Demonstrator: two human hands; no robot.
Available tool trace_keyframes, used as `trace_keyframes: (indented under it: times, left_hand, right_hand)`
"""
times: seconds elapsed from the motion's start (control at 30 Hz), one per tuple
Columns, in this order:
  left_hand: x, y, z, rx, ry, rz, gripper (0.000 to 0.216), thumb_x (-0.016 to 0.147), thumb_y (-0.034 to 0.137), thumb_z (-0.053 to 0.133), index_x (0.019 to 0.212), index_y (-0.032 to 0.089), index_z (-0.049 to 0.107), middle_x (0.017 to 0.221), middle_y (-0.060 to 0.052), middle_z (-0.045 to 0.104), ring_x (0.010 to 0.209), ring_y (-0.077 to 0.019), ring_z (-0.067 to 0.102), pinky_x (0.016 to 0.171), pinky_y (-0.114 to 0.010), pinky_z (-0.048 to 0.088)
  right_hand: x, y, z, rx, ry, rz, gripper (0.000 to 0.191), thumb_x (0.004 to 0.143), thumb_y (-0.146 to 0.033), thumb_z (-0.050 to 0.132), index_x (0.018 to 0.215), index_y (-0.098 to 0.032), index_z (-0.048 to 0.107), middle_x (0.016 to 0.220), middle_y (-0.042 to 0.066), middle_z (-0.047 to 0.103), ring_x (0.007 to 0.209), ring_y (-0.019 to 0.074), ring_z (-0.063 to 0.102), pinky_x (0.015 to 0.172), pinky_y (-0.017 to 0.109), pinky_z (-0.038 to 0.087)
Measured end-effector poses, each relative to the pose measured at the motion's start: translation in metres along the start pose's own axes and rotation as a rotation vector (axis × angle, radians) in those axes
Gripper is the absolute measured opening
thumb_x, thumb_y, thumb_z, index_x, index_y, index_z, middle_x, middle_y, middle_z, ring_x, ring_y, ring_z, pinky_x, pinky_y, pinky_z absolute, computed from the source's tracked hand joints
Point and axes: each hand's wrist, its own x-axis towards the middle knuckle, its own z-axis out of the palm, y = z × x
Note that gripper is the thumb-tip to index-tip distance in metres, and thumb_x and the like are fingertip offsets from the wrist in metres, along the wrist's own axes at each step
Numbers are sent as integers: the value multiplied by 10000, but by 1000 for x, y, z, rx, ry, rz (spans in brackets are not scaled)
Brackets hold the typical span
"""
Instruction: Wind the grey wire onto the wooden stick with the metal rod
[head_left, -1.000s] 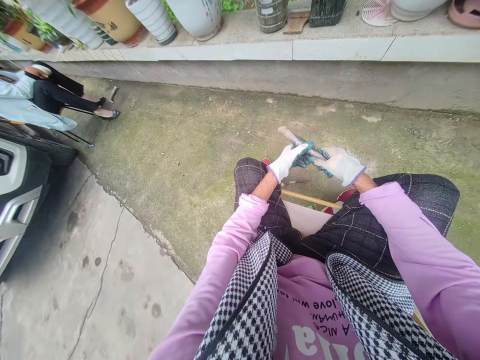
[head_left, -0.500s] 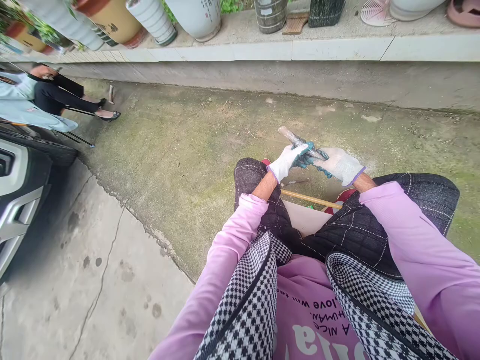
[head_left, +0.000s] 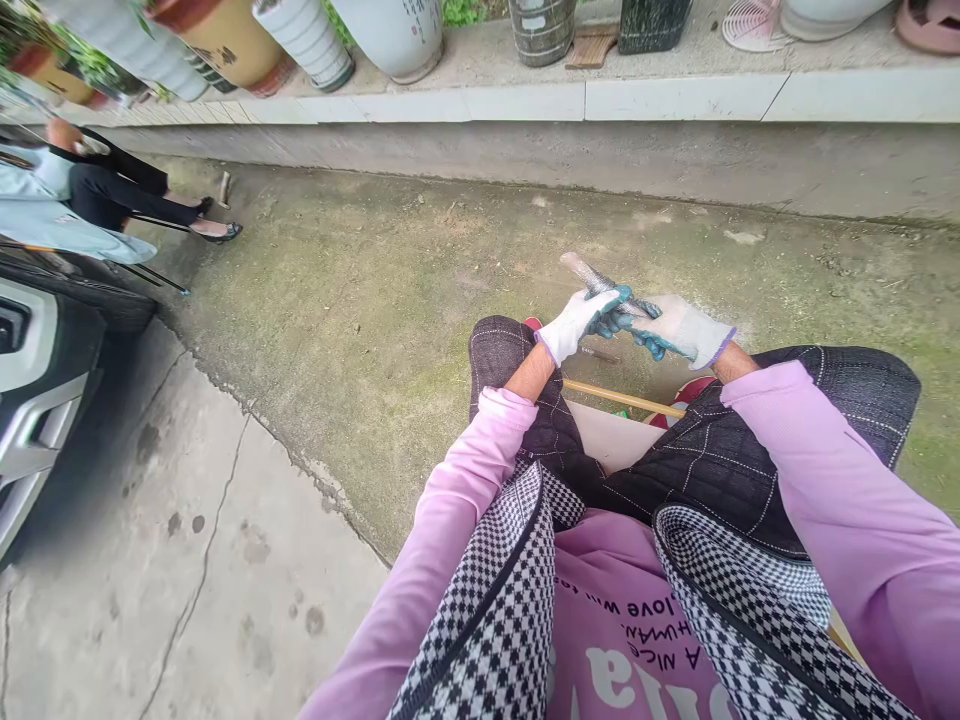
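Note:
A slim rod-like piece (head_left: 600, 281) points up and left from my gloved hands. Its middle looks silvery and rough, and its far end is pale pinkish; I cannot make out its exact kind. My left hand (head_left: 589, 318), in a white glove with teal-coated fingers, is closed around the middle of it. Close beside it, my right hand (head_left: 679, 328) in a matching glove is closed at the near end, fingers partly hidden. Both hands are held above the ground, in front of my knees. Whitish dust lies on the ground by my right hand.
A thin wooden stick (head_left: 622, 396) and a pale board (head_left: 619, 436) lie between my legs. Potted plants stand on a tiled ledge (head_left: 525, 104) ahead. At left, a seated person (head_left: 112, 190) is near a parked car (head_left: 45, 390). A small piece (head_left: 600, 354) lies beneath my hands.
My right hand has shifted slightly right and down, and my left hand slightly right. The rod-like piece has moved a little with them. At left, the seated person's hand has moved left.

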Motion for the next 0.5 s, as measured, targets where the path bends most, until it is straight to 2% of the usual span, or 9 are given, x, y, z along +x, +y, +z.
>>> trace_keyframes:
  times: [0.3,0.5]
  left_hand:
    - [4,-1,-1,19,-17,-16,476,1064,442,1103,947,193,714,651,37,719,519,-104,670,578,-190,517]
    - [4,1,-3,8,-52,-14,443,1111,480,1044,982,179,747,668,8,742,533,-112,676,569,-192,513]
  right_hand:
    - [-4,-4,1,70,-15,12,473,1080,-388,1090,838,-214,723,626,-18,642,490,116,563,415,226,503]
    - [-5,-3,-4,132,-73,-2,543,1059,-579,1100,875,-210,746,621,-7,642,478,122,554,411,234,487]
